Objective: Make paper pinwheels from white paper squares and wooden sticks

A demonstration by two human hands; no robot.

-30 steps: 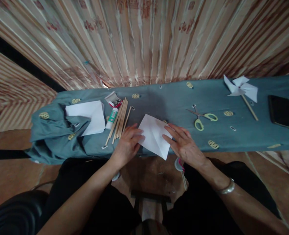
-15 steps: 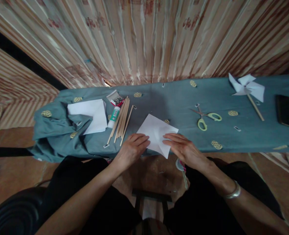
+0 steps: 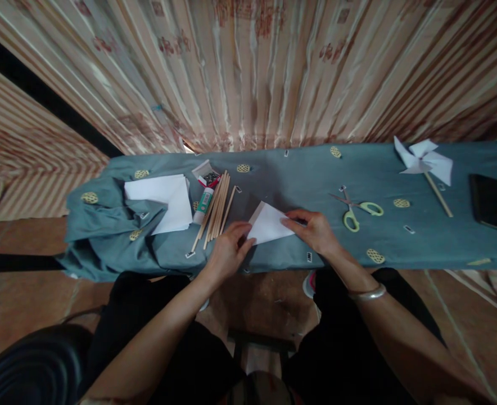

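Observation:
A sheet of white paper (image 3: pixel 269 225), folded over so that it looks like a triangle, is held between my two hands above the front part of the table. My left hand (image 3: pixel 230 244) pinches its left corner between thumb and fingers. At the right corner, my right hand (image 3: pixel 313 229) has the paper between thumb and fingertips. Just left of the paper lies a bundle of thin wooden sticks (image 3: pixel 217 208). Scissors (image 3: pixel 352 209) with yellow-green handles rest spread apart to the right of my right hand.
A glue stick (image 3: pixel 203 205) and a small open box of pins (image 3: pixel 208 177) lie beside the sticks. White sheets (image 3: pixel 172 205) are stacked at left on the blue-grey tablecloth (image 3: pixel 274 174). A paper pinwheel (image 3: pixel 423 160) and a black phone (image 3: pixel 493 202) lie at right.
The square sheet that lay under both hands is now folded over into a triangle. Both hands have shifted from its lower edges to pinching its left and right corners.

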